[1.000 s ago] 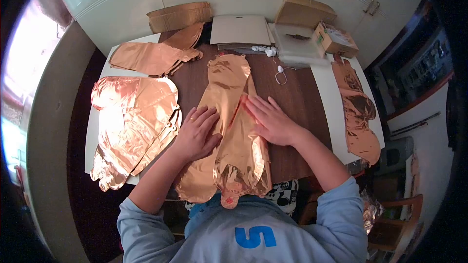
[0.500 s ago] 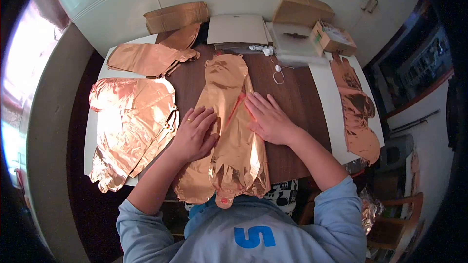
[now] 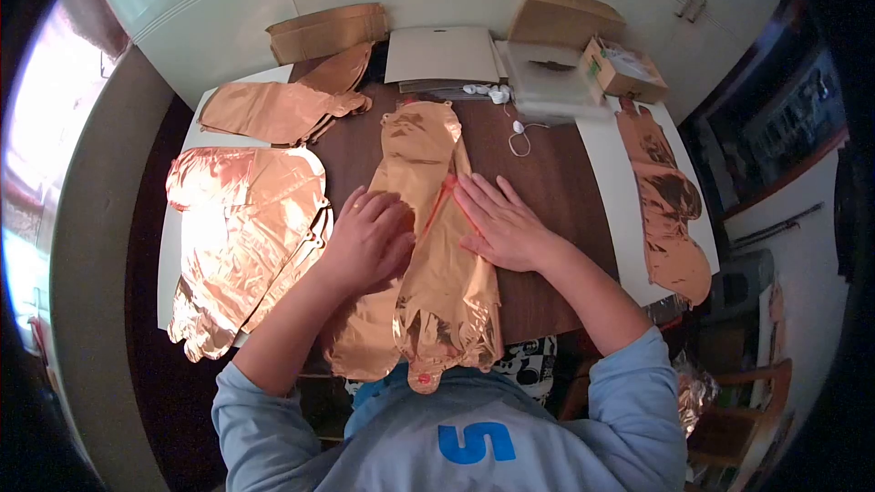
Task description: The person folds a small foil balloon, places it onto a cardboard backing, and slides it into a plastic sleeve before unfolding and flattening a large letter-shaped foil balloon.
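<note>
A rose-gold foil balloon [image 3: 428, 141] lies deflated and partly folded lengthwise on the dark brown tabletop in front of me. Its lower end, with a small round tab marked red, hangs over the near edge. My left hand [image 3: 372, 232] is at the balloon's left side, fingers curled and thumb bent in around the foil there; the fingertips are partly hidden. On the right edge, my right hand [image 3: 503, 223] rests flat with fingers stretched out, pressing the folded foil beside a red streak.
More flattened foil balloons lie stacked at the left [image 3: 260, 228], back left [image 3: 255, 109] and right [image 3: 661, 191]. Behind stand a white box [image 3: 442, 55], a clear plastic bag [image 3: 547, 82], a small open carton [image 3: 629, 73] and a white cord [image 3: 519, 138].
My left hand has shifted slightly right and its fingers have curled in at the foil's left side. My right hand stays nearly in place, flat on the right edge.
</note>
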`<state>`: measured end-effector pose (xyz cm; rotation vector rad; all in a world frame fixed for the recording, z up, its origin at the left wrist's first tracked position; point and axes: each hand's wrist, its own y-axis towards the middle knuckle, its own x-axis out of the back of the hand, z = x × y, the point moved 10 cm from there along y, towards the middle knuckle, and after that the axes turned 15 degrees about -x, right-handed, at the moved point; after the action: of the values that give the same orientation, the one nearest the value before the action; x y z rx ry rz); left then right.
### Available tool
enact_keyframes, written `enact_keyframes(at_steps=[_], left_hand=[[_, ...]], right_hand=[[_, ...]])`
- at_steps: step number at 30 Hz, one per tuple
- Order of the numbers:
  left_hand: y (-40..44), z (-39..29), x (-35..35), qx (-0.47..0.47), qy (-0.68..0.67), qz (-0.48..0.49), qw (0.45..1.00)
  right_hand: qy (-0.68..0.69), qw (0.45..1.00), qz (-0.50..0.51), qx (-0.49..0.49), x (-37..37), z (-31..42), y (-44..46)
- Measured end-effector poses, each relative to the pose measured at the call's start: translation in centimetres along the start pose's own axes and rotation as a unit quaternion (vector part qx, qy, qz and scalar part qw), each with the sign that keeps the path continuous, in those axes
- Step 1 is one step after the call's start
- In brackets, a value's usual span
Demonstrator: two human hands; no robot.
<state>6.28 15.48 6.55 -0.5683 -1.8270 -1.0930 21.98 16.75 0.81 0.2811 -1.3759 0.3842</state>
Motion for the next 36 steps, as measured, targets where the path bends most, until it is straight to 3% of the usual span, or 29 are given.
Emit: enact_keyframes(at_steps=[7,10,19,25,36], left_hand=[[8.1,0.0,-4.3,-0.088,-0.069,0.005,0.994],[10.1,4.0,-8.6,-0.031,-0.014,0.076,0.996],[10.3,5.2,-8.4,-0.054,-0.040,-0.002,0.998],[9.7,5.1,-7.5,-0.066,-0.056,-0.061,0.994],[9.7,4.9,-7.1,-0.061,-0.074,-0.069,0.993]], right_hand=[[-0.057,0.996,0.064,-0.023,-0.2,0.4,0.3],[-0.033,0.998,0.054,-0.028,-0.1,0.2,0.3],[-0.001,1.000,0.012,-0.014,0.0,0.3,-0.5],[-0.037,0.998,0.041,0.002,-0.6,1.6,-3.5],[-0.018,0.997,0.054,0.045,-0.2,5.6,-10.3]])
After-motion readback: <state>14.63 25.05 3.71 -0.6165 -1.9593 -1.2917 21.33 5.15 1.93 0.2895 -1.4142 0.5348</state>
